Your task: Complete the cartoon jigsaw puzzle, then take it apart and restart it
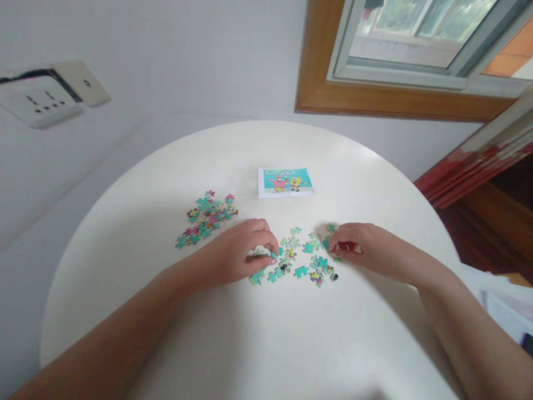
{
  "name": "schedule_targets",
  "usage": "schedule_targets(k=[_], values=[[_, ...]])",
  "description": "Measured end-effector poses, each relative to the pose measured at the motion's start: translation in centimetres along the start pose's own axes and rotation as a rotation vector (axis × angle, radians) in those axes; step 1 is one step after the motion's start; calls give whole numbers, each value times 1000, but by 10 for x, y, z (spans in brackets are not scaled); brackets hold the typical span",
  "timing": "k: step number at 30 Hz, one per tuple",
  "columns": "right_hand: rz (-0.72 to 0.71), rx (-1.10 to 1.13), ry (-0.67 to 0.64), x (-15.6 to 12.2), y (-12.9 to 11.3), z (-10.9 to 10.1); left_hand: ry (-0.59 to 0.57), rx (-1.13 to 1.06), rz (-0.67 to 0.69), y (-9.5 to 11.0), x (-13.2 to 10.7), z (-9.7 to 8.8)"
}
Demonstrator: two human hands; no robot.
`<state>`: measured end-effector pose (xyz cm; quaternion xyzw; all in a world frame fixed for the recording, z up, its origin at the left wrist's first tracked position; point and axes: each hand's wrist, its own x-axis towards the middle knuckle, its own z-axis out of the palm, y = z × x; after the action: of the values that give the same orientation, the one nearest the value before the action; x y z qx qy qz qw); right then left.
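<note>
My left hand [241,250] rests on a round white table [258,333] with its fingers curled and pinched on a teal puzzle piece [266,255]. My right hand [358,247] lies to the right, fingers curled over another small piece [333,244] at the edge of a loose scatter of teal puzzle pieces [303,261] between both hands. A second heap of puzzle pieces [206,218] lies to the left, beyond my left hand. A small cartoon reference picture [285,182] lies flat further back, near the table's middle.
A white wall with a power socket [45,105] stands at the left. A wood-framed window [408,55] is at the upper right. Red-striped fabric [478,161] and a dark wooden floor show past the table's right edge.
</note>
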<state>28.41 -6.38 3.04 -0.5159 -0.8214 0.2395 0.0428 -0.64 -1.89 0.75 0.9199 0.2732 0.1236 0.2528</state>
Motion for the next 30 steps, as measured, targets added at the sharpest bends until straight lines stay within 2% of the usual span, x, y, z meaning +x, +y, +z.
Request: schedule_targets(k=[9,16,22,25,30], values=[[8,-29,42,-1,1,-1,-14,-19,20,-2,-2,-1],[2,-37,66,0,-2,1,-20,-14,-73,-7,-3,-6],[-24,-16,66,-1,-1,2,-66,-50,-71,-5,-6,-10],[-77,34,40,0,-3,3,-82,-58,-54,-4,-7,-10],[-212,143,-78,0,-11,5,-101,-60,-23,-2,-8,-10]])
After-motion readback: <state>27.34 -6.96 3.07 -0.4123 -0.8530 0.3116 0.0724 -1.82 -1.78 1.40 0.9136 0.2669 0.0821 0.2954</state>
